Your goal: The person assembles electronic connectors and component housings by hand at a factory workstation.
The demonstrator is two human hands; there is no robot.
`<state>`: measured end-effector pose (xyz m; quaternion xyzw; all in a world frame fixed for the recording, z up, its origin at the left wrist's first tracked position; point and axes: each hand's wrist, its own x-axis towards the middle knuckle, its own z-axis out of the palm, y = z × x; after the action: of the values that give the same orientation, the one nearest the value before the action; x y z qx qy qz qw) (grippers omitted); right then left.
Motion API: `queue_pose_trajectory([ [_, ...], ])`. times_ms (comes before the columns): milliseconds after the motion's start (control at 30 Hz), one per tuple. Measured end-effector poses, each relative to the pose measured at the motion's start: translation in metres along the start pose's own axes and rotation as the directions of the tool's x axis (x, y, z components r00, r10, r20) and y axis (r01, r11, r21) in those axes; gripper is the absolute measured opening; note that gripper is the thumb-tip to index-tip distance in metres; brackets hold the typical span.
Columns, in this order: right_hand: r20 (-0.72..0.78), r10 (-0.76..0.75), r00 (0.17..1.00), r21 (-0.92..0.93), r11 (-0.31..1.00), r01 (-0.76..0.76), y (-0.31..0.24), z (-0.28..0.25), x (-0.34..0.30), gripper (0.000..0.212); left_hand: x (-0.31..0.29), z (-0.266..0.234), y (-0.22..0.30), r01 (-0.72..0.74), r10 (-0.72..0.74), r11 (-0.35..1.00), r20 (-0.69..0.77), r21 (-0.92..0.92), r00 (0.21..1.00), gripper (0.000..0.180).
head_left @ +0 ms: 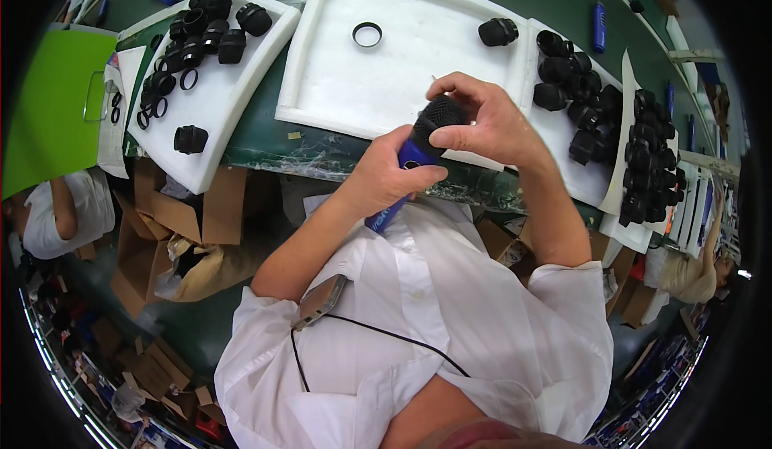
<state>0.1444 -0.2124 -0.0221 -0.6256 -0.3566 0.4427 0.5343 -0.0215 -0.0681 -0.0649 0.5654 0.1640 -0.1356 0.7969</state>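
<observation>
My left hand point(379, 173) is wrapped round the blue handle point(414, 156) of a microphone, held tilted in front of my chest. At its upper end is a black mesh grille point(441, 116). The thumb and fingers of my right hand point(503, 126) close round this grille. Beyond my hands lies a white foam tray point(289, 87). A black ring point(367, 45) rests in its left part, and a loose black microphone grille point(498, 32) sits near its right end.
On the left, a second foam tray point(205, 139) carries several black grilles point(212, 37) and rings point(188, 78). More grilles point(572, 79) crowd the right side. Blue cylinders point(600, 28) lie on the green table point(265, 155). Cardboard boxes point(165, 216) stand below, and other people point(76, 212) sit at both sides.
</observation>
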Motion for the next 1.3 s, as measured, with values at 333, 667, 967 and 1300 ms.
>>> queue_pose_trajectory([
  [333, 0.099, -0.185, 0.978, -0.539, 0.816, 0.209, -0.037, 0.006, 0.003, 0.025, -0.002, -0.029, 0.038, -0.320, 0.356, 0.627, 0.104, 0.710, 0.929, 0.050],
  [667, 0.120, -0.488, 0.865, -0.573, 0.677, 0.462, -0.037, 0.022, -0.003, 0.034, -0.003, -0.032, 0.063, -0.361, 0.205, 0.690, 0.309, 0.627, 0.929, 0.033],
  [967, -0.005, -0.395, 0.919, -0.391, 0.847, 0.362, -0.028, 0.011, 0.022, 0.047, 0.001, -0.038, 0.084, -0.131, 0.476, 0.284, -0.021, 0.950, 0.879, 0.030],
  [1300, -0.108, -0.068, 0.992, -0.363, 0.931, 0.024, -0.038, 0.001, 0.009, 0.049, 0.015, -0.028, 0.080, -0.182, 0.592, 0.180, 0.041, 0.967, 0.805, 0.031],
])
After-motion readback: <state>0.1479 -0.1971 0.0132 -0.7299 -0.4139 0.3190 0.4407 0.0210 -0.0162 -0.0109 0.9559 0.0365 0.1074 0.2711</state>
